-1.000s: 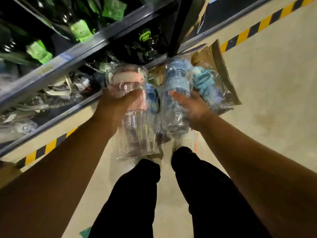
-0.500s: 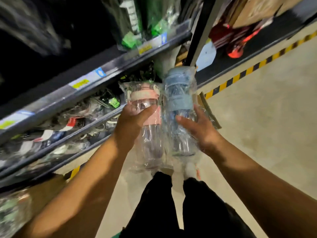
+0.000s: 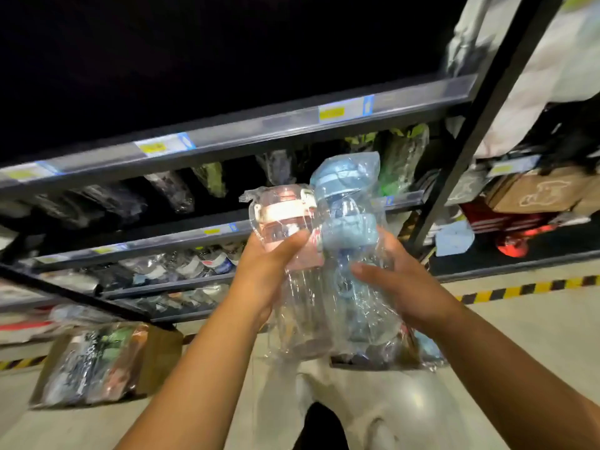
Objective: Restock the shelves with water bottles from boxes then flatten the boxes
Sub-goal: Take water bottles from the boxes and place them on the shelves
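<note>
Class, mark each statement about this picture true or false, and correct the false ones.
1. The left hand holds the pink-lidded bottle. True.
2. The blue-lidded bottle stands on a shelf. False: the right hand holds it in the air.
3. Both bottles are wrapped in clear plastic. True.
4. The cardboard box on the floor is flattened. False: it keeps its shape and holds wrapped bottles.

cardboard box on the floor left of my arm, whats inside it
Plastic-wrapped bottles fill the cardboard box, side by side, with dark, green and pinkish parts showing. Blur hides the exact count, and anything under the top layer is covered.
</note>
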